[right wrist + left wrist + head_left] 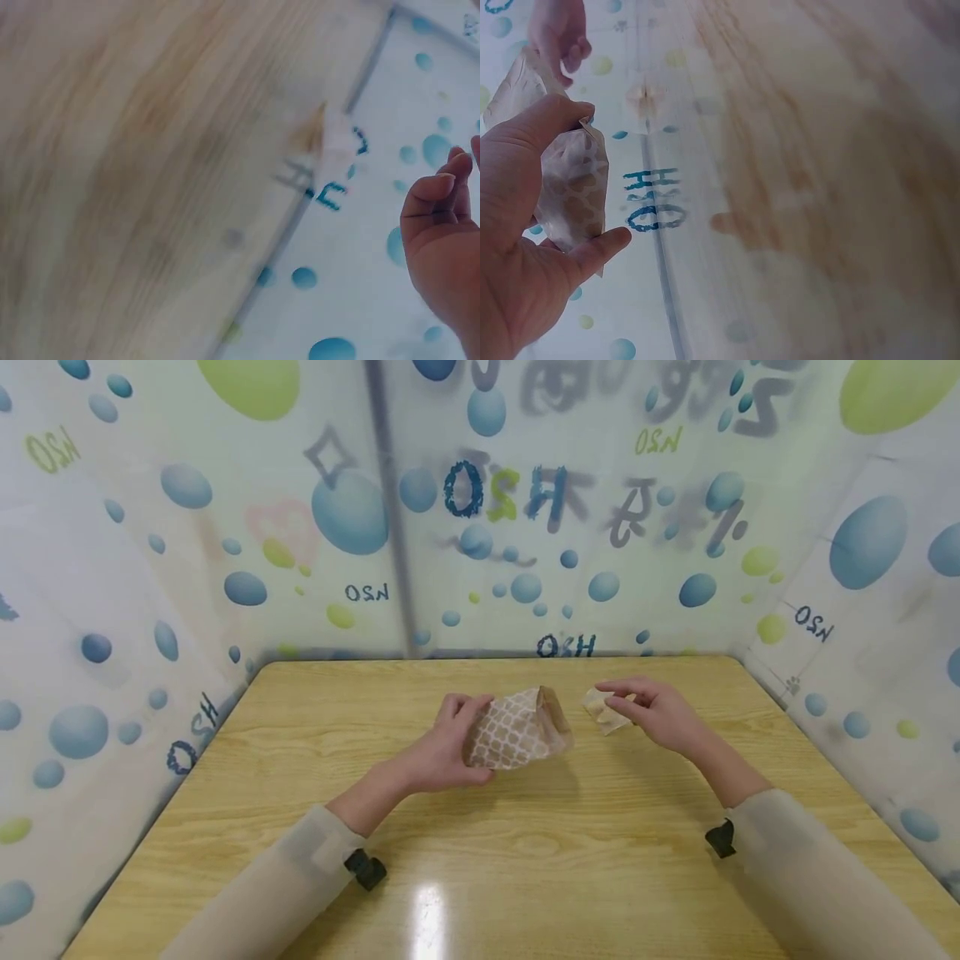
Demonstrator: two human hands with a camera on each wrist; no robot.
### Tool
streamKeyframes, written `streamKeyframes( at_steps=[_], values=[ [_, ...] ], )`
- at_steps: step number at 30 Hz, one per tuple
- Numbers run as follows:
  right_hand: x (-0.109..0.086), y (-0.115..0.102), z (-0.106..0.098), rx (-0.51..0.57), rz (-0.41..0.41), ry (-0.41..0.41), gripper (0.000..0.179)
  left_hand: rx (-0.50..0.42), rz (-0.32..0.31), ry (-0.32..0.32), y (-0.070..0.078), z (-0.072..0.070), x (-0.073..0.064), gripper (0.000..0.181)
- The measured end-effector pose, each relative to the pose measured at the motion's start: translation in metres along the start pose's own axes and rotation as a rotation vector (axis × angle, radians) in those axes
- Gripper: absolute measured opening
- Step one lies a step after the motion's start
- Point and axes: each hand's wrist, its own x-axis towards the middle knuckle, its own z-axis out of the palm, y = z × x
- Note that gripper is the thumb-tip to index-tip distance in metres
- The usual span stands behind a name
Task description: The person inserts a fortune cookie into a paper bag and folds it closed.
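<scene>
A brown paper bag with a white lattice pattern is tilted above the table, its open end facing right. My left hand grips the bag's left end between thumb and fingers. In the left wrist view the bag sits in the grasp of the left hand. A small pale packet with a yellowish-brown part lies on the table, right of the bag. Over its right side hovers my right hand, fingers loosely bent. The right wrist view shows the small packet apart from the right hand, which holds nothing.
Both hands are over a light wooden table. White sheets printed with blue and green dots and letters rise behind the table and along both sides. A small black clip-like piece is at each sleeve cuff.
</scene>
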Motion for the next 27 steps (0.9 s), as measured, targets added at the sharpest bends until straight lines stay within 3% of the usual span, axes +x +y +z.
streamKeyframes(
  at_steps=[6,14,22,27],
  values=[
    [0.015,0.021,-0.009,-0.099,0.022,-0.047,0.041,-0.001,-0.002,0.0,0.001,-0.001,-0.001,0.109],
    [0.035,0.041,-0.003,-0.168,0.025,-0.101,0.04,-0.001,-0.007,0.0,0.0,0.0,-0.002,0.109],
    [0.04,0.042,0.005,-0.159,0.218,-0.218,0.046,0.003,-0.004,0.003,-0.001,0.0,-0.002,0.108],
    [0.035,0.037,0.003,-0.185,0.237,-0.231,0.046,0.011,-0.005,0.005,0.0,-0.002,-0.002,0.108]
  ],
)
